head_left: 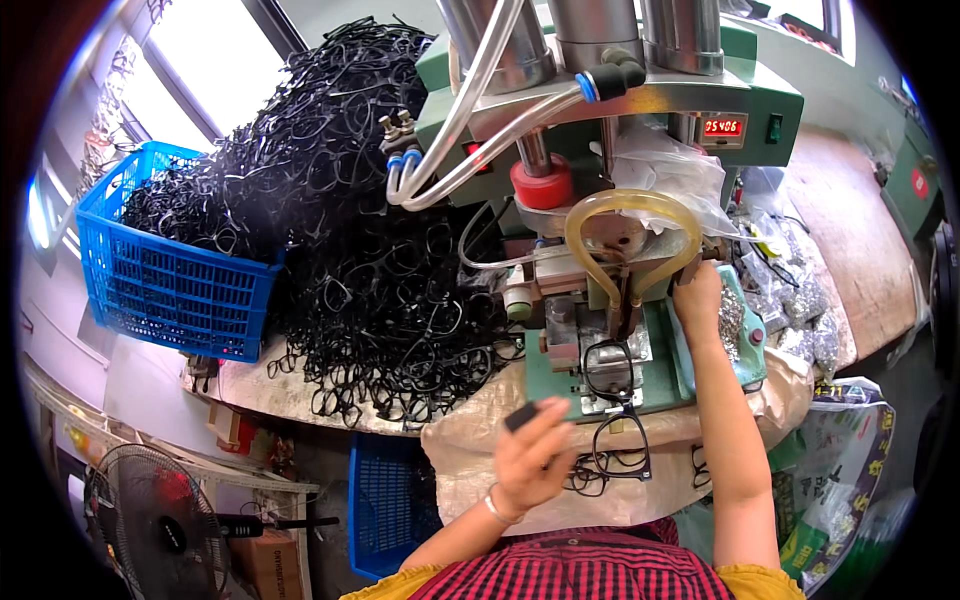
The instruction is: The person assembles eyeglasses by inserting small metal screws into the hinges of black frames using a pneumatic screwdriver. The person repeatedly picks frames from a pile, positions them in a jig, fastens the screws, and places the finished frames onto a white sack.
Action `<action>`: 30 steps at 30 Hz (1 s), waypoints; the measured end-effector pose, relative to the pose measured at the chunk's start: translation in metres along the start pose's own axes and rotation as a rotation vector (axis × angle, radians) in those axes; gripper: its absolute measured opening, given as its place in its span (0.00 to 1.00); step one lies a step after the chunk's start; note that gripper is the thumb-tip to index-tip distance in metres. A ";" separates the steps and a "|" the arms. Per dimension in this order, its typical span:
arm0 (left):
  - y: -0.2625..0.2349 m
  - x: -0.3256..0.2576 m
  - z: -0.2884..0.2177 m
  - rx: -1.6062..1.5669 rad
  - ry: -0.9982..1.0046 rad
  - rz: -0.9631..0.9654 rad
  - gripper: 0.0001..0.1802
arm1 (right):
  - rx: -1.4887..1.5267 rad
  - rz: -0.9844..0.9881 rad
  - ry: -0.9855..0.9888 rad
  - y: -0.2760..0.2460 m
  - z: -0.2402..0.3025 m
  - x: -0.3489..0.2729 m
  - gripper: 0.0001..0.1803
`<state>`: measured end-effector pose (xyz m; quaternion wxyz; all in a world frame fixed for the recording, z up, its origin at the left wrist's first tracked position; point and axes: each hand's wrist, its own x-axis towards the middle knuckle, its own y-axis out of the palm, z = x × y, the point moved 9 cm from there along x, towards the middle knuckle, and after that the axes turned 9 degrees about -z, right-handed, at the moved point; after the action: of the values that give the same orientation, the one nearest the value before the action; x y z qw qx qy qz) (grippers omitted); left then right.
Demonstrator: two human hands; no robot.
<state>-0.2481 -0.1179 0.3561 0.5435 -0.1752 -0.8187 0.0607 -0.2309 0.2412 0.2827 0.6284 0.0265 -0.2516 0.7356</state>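
Now the fingers (545, 425) of the left hand (530, 460) pinch a small dark piece (521, 415), held just above the bench (470, 440) and near the press (600, 200). A black frame (608, 365) lies on the green bed of the press, under the head, and a second frame (622, 445) lies just in front of it on the sacking. The right hand (698, 300) is up at the right side of the press, beside the yellow tube loop (630, 215); its fingers are hidden behind the machine, so I cannot tell whether they grip anything. I judge this to be the loading step: a frame is seated and the piece waits to be set. The next move calls for careful placing of that piece, with fingers kept clear of the head. The left wrist is bent back and the forearm rises from the lower edge; the right arm is stretched nearly straight. Behind lie a frame heap (350, 220) and a blue basket (170, 290).
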 end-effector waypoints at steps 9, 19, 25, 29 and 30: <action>-0.107 0.075 0.109 0.737 -0.220 0.021 0.09 | 0.027 -0.104 0.067 -0.003 0.008 -0.007 0.15; -0.049 0.052 0.208 1.064 -0.232 0.668 0.09 | 0.242 -0.048 0.286 -0.008 0.016 -0.012 0.18; -0.044 0.099 0.190 0.692 -0.523 0.917 0.06 | -0.453 0.107 -0.315 -0.074 0.048 -0.048 0.08; -0.050 0.084 0.201 0.328 -0.968 0.842 0.08 | -0.529 -0.073 -0.556 -0.079 0.028 -0.069 0.08; -0.057 0.085 0.207 0.336 -0.942 0.732 0.09 | -0.485 -0.053 -0.539 -0.078 0.024 -0.069 0.08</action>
<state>-0.4792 -0.1218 0.3635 0.0878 -0.3109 -0.8368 0.4421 -0.1500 0.1751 0.3053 0.5465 0.0761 -0.5747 0.6044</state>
